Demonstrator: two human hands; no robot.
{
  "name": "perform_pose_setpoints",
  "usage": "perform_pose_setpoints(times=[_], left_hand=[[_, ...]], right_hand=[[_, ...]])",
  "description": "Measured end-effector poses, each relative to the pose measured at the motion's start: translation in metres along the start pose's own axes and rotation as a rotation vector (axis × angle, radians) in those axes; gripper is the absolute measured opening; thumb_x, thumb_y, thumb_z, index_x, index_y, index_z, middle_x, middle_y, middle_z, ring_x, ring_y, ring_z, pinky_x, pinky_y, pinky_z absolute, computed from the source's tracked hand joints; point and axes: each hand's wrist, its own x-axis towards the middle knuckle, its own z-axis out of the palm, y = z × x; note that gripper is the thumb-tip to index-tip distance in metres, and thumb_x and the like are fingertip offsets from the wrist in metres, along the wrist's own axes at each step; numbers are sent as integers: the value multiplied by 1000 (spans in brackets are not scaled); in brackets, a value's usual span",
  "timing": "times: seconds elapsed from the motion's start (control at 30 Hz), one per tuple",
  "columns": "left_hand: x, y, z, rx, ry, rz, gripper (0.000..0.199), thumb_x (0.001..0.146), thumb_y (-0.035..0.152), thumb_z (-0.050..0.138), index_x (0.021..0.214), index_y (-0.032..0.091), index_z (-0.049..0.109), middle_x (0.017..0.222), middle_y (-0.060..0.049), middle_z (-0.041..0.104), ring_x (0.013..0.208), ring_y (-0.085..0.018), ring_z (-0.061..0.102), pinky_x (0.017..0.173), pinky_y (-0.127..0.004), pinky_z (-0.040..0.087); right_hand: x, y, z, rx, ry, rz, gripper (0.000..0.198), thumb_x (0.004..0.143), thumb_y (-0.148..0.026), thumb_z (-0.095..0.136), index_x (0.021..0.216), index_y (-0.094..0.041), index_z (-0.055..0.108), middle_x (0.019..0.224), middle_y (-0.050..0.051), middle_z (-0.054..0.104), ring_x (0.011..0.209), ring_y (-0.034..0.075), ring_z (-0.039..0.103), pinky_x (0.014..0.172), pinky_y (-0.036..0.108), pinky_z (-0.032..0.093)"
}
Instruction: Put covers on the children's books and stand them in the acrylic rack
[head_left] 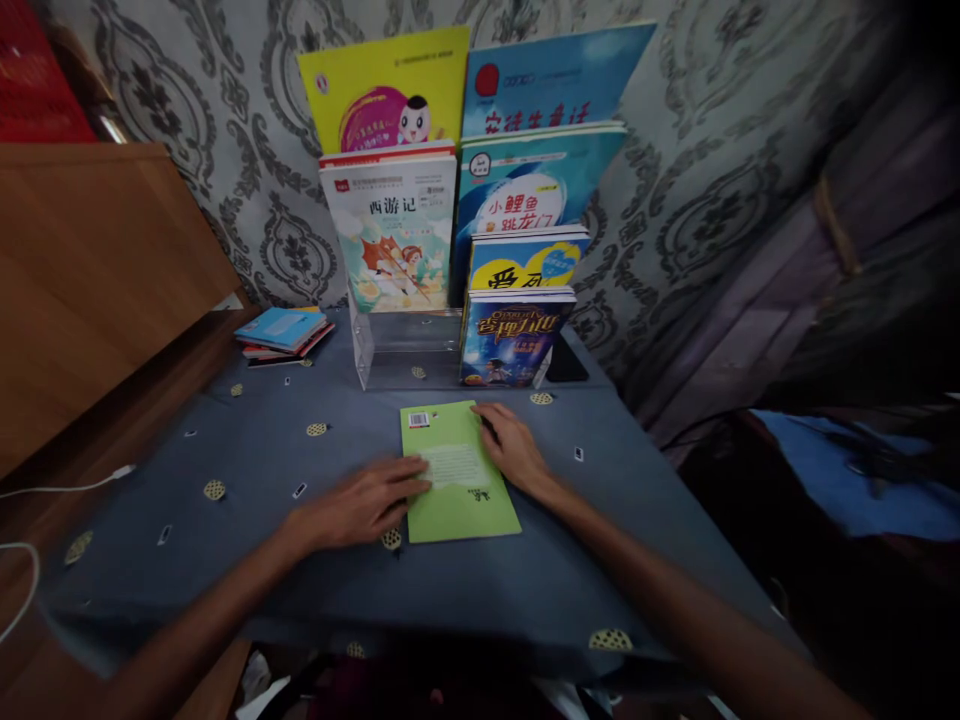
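Note:
A thin light-green book (448, 505) lies on the cloth-covered table with its barcode side up. My left hand (367, 500) comes in from the left, fingers stretched out and their tips resting on the book's left part. At the book's upper right edge is my right hand (514, 445), its thumb and fingers apart and touching the edge. Behind the green book stands a clear book rack (405, 370). Upright in its left part is a white picture-cover book (397, 240), and a dark-blue book (514, 340) stands in front on the right.
A yellow book (382, 90) and several blue books, among them a teal one (532, 180), rise at the rack's back. A small stack of books (281, 332) lies at the back left. A dark flat object (568, 360) sits right of the rack. A white cable (75, 488) runs at the left.

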Motion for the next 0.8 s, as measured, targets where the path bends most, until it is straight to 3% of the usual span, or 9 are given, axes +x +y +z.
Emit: perform_pose_setpoints(times=[0.13, 0.27, 0.43, 0.63, 0.8], left_hand=[[31, -14, 9, 129, 158, -211, 37, 100, 27, 48, 134, 15, 57, 147, -15, 53, 139, -28, 47, 116, -49, 40], [65, -27, 16, 164, 217, -340, 35, 97, 24, 49, 129, 13, 58, 137, -16, 61, 130, -27, 55, 113, -46, 42], [75, -33, 26, 228, 244, -384, 32, 97, 21, 46, 127, 16, 58, 135, -13, 62, 127, -27, 56, 112, -48, 40], [71, -36, 35, 236, 311, -355, 33, 99, 20, 41, 126, 17, 60, 135, -12, 64, 128, -26, 56, 112, -49, 38], [72, -37, 35, 219, 306, -362, 35, 99, 20, 40, 128, 16, 59, 137, -12, 63, 129, -27, 56, 114, -52, 36]], right_hand=[[7, -23, 5, -93, -56, -118, 40, 93, -14, 44, 128, -18, 63, 132, 16, 62, 122, 31, 55, 103, 50, 44], [19, -43, 20, -115, -177, -265, 52, 92, -9, 42, 141, -21, 52, 141, 13, 59, 132, 26, 51, 113, 48, 38], [25, -37, 32, -190, -259, -192, 46, 97, -14, 41, 143, -15, 49, 144, 18, 56, 141, 26, 45, 118, 52, 30], [14, 0, 11, -208, -164, -47, 42, 100, -22, 42, 140, -19, 53, 143, 16, 58, 137, 28, 50, 116, 56, 31], [9, 16, 4, -129, -125, -18, 41, 98, -22, 43, 136, -21, 57, 141, 12, 61, 131, 26, 55, 115, 54, 32]])
